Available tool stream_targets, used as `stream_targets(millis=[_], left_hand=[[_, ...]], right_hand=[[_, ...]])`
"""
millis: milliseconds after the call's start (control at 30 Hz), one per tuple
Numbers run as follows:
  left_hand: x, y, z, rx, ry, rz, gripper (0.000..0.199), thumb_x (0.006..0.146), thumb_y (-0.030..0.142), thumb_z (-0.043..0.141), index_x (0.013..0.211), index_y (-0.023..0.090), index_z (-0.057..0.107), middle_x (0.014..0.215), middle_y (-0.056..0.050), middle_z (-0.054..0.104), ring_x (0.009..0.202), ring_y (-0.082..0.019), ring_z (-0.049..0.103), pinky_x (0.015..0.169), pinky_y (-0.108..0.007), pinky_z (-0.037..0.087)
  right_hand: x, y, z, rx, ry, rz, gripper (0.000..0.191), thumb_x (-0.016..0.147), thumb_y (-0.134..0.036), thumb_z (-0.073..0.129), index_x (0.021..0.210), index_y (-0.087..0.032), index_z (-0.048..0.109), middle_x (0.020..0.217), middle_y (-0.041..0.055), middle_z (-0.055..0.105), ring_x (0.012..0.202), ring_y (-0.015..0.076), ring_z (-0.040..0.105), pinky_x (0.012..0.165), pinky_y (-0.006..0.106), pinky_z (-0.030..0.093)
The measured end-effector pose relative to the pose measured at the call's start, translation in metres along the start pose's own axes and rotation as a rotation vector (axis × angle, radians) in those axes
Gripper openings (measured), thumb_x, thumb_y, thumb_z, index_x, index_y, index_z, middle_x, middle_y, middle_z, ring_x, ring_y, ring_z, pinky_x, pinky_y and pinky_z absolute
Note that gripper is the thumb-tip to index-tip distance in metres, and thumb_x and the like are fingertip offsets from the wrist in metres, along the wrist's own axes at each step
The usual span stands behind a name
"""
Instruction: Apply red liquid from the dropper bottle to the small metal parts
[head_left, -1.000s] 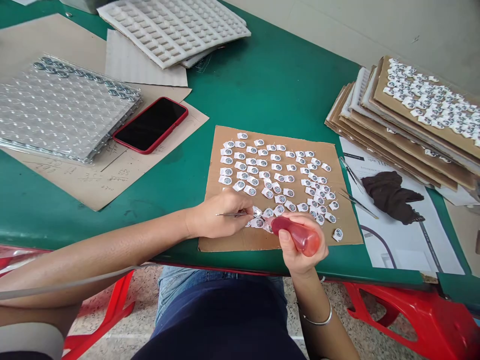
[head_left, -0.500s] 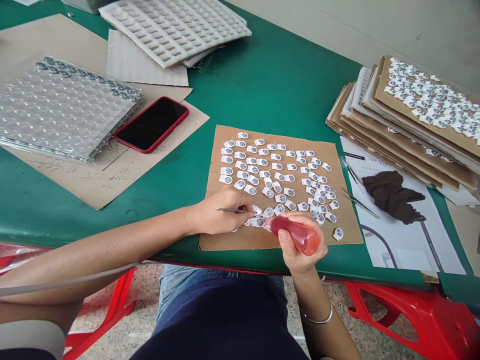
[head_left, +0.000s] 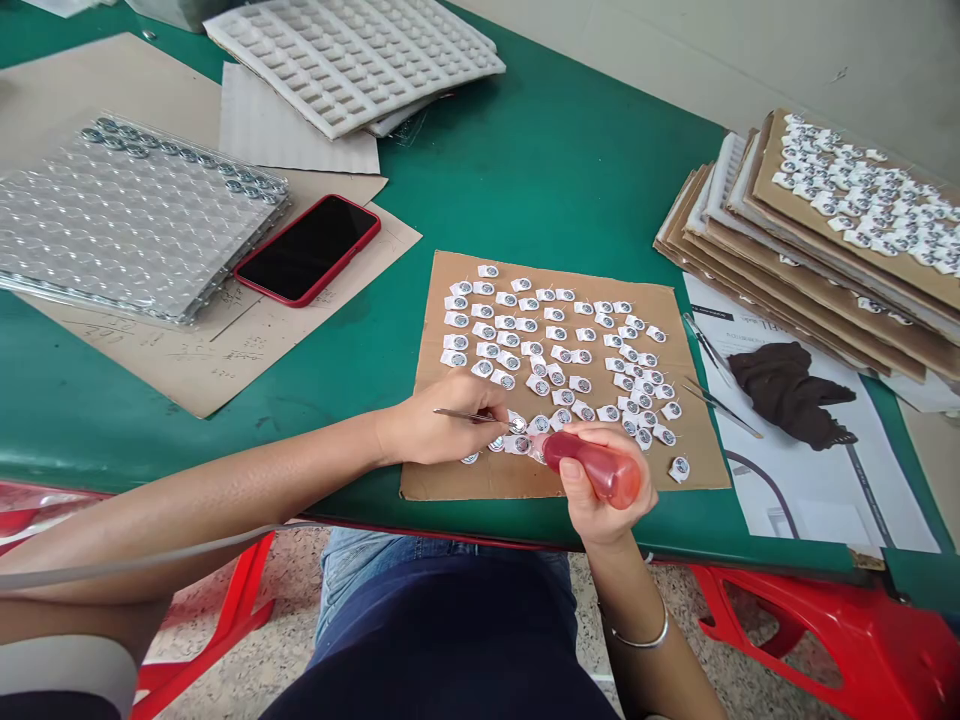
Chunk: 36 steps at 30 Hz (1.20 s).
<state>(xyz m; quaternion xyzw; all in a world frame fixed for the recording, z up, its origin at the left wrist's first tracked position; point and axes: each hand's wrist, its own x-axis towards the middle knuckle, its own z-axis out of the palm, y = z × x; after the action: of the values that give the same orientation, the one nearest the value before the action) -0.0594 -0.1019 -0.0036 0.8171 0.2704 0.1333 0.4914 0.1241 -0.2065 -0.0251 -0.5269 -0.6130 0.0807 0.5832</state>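
My left hand (head_left: 442, 415) is closed around a pair of metal tweezers (head_left: 459, 413), whose tips reach a small round disc with a white tab (head_left: 517, 424). In my right hand (head_left: 611, 490) is a squeeze bottle of red liquid (head_left: 592, 467), tilted with its nozzle pointing left and down among the discs, close to the tweezers' tips. Whether the nozzle touches a disc is too small to tell. Under both hands lies a brown cardboard sheet (head_left: 442, 480) that carries many such discs in loose rows.
On the left are a clear plastic tray (head_left: 135, 220), a red-cased phone (head_left: 309, 250) and brown paper (head_left: 187, 380). White foam trays (head_left: 352, 60) lie behind. To the right are stacked cardboard sheets (head_left: 810, 290), spare tweezers (head_left: 724, 408) and a dark cloth (head_left: 791, 392) on printed paper.
The whole view has shifted very slightly. Both hands keep their hold and stay at nearly the same place over the cardboard.
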Motion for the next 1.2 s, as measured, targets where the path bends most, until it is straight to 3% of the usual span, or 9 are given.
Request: stream_targets(millis=[167,1200], left_hand=[[0.0024,0.001,-0.0016,-0.042,-0.008,-0.064,0.011,0.075,0.013,0.055,0.074,0.013,0.066,0.074,-0.003,0.069,0.066,-0.012,0.061,0.058,-0.02,0.045],[0.0083,-0.0008,-0.0036,-0.108,-0.007,-0.175,0.011,0.074,0.018,0.058,0.074,0.013,0.068,0.067,-0.002,0.067,0.061,-0.011,0.059,0.052,-0.019,0.043]], right_hand=[[-0.0006,0.0,-0.0001,0.019,-0.002,0.007,0.025,0.069,-0.019,0.068,0.092,-0.016,0.058,0.081,0.0058,0.064,0.074,0.0206,0.063,0.064,0.04,0.053],[-0.0011,-0.0005,0.0059,0.015,-0.03,-0.046,0.03,0.071,-0.023,0.069,0.098,-0.019,0.056,0.085,0.0058,0.064,0.078,0.0215,0.064,0.065,0.041,0.055]])
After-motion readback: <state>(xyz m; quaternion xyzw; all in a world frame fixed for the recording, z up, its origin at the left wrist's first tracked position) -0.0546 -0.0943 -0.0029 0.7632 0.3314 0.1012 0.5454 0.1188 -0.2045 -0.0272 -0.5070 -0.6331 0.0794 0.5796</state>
